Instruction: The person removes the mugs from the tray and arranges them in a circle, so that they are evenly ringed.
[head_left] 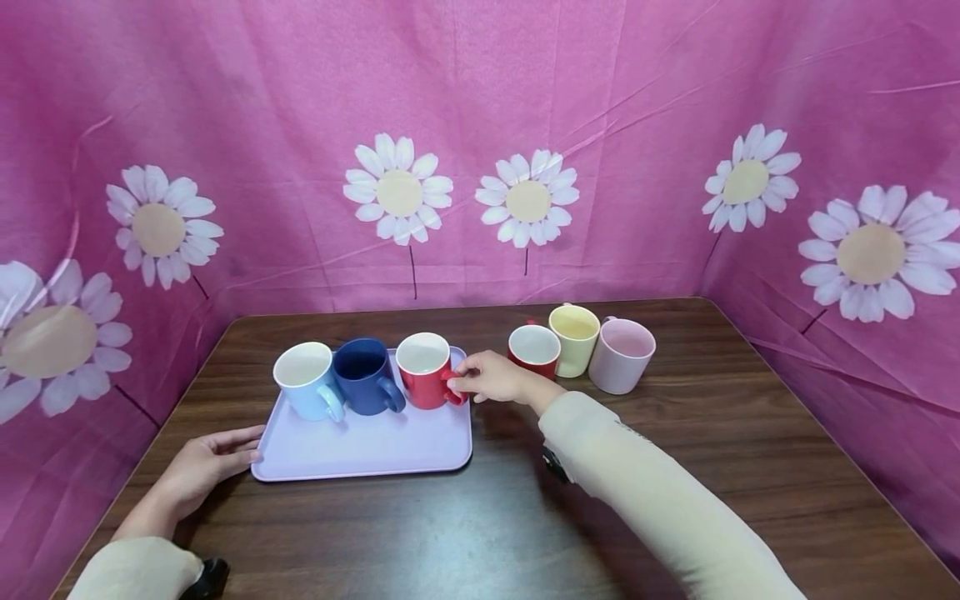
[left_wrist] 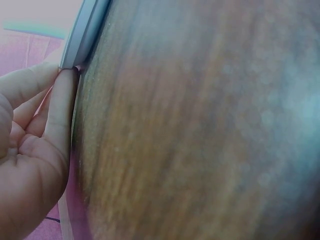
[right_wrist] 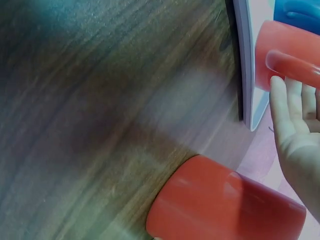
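Pinched with the right hand [head_left: 497,377] the handle [right_wrist: 292,66] of the red mug [head_left: 424,388], upright on the lilac tray [head_left: 360,450] beside the dark blue mug [head_left: 366,388], and touched the tray's left edge with nearly straight fingers [head_left: 238,436] of the left hand [head_left: 202,471].

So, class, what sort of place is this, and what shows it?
Probably a staged tabletop setup, perhaps for filming: pink daisy-print cloth hangs behind and on both sides of the wood-grained table, and a lilac tray holds three mugs.
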